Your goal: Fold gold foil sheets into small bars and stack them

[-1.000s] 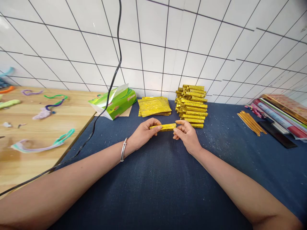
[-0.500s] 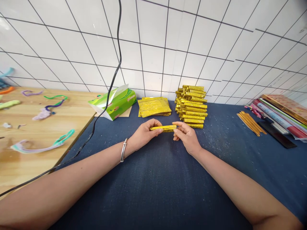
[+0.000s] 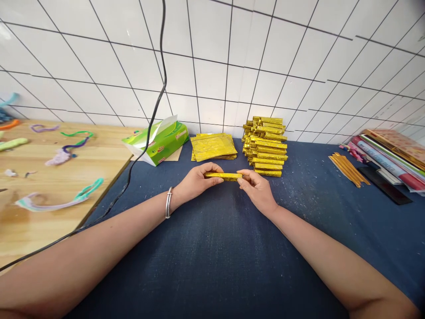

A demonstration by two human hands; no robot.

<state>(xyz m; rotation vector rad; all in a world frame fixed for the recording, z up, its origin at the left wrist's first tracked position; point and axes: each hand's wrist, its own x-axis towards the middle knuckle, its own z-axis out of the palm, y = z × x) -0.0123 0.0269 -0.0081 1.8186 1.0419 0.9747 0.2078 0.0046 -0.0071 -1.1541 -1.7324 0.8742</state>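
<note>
Between my two hands lies a narrow folded strip of gold foil paper (image 3: 229, 177), held level above the dark blue tabletop (image 3: 212, 257). My left hand (image 3: 203, 179) pinches its left end between thumb and fingers. At the other end, my right hand (image 3: 255, 186) is closed on the strip with thumb and fingertips. Just beyond the hands rests a flat stack of gold foil sheets (image 3: 214, 147). To its right rises a pile of similar folded gold strips (image 3: 267, 146), laid crosswise in layers.
A green tissue pack (image 3: 168, 139) stands at the back left, with a black cable (image 3: 154, 110) hanging in front. Coloured fuzzy strands (image 3: 88, 191) lie on the wooden table (image 3: 43, 230). Orange-brown strips (image 3: 348, 169), a black flat object (image 3: 385, 186) and books (image 3: 385, 155) are at right.
The strip and both hands have shifted slightly left. The strip now looks flatter and more closed, its two layers pressed together; both hands keep hold of it.
</note>
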